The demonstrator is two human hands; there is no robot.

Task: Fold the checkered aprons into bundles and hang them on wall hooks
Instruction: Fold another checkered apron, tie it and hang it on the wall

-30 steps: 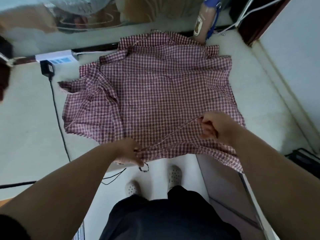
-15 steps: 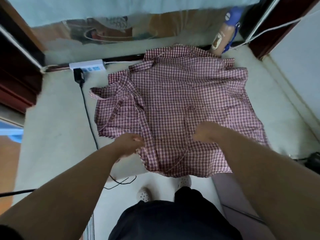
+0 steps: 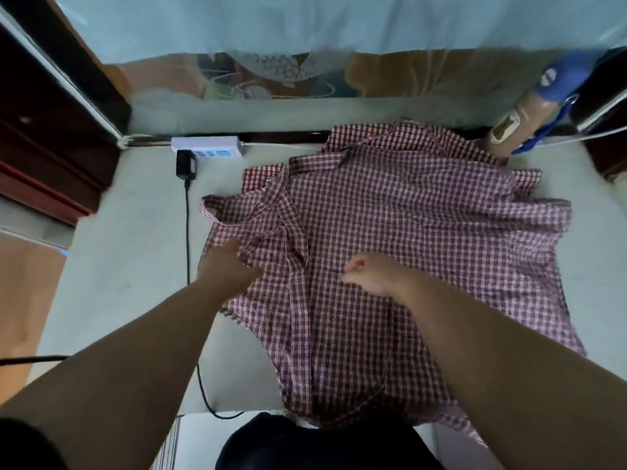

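A red-and-white checkered apron [image 3: 424, 239] lies spread on the pale table [image 3: 135, 259], its near part hanging over the front edge. Its left side is bunched into folds and straps. My left hand [image 3: 230, 266] reaches onto that left edge with fingers stretched forward, touching the cloth. My right hand [image 3: 369, 273] rests on the middle of the apron with fingers curled toward the left. Whether it pinches any fabric is hidden under the hand. No wall hooks are in view.
A white power strip [image 3: 207, 145] with a black plug [image 3: 185, 166] sits at the table's back left, and its cable [image 3: 187, 239] runs toward the front edge. A brown bottle with a blue cap [image 3: 522, 120] leans at the back right. Dark wood frames flank both sides.
Both hands have moved forward from the apron's near hem onto the cloth on the table. The raised hem has dropped, and the view has tilted up toward the wall.
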